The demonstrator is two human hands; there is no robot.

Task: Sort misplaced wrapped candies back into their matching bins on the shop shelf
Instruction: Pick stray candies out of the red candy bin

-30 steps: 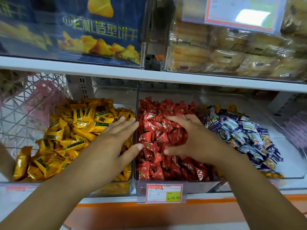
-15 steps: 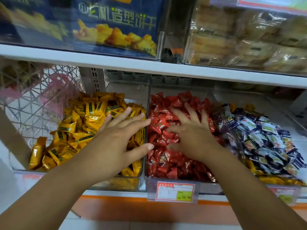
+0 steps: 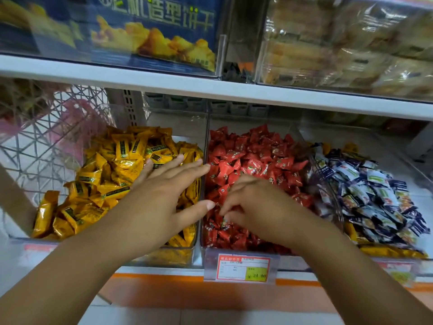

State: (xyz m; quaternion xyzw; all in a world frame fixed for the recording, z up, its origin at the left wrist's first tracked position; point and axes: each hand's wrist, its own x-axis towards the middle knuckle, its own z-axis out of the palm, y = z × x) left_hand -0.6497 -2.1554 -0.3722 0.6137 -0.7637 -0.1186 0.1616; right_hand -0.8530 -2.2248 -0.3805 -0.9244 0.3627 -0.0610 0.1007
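Observation:
Three clear bins sit side by side on the shelf. The left one holds yellow wrapped candies [image 3: 112, 174], the middle one red wrapped candies [image 3: 255, 151], the right one blue-and-white candies [image 3: 375, 191] with some yellow wrappers [image 3: 384, 252] beneath them. My left hand [image 3: 164, 202] lies flat with straight fingers over the right side of the yellow bin, fingertips reaching the clear divider [image 3: 206, 141]. My right hand [image 3: 260, 207] is in the red bin, fingers curled down into the red candies and pinching some against the thumb; it is blurred.
A price tag [image 3: 242, 269] hangs on the front of the red bin. A white wire basket [image 3: 46, 137] stands left of the yellow bin. The upper shelf edge [image 3: 234, 90] runs close above, carrying biscuit packs.
My right hand went from spread flat on the red candies to curled, and drew back toward the bin's front. My left hand stayed flat over the yellow bin.

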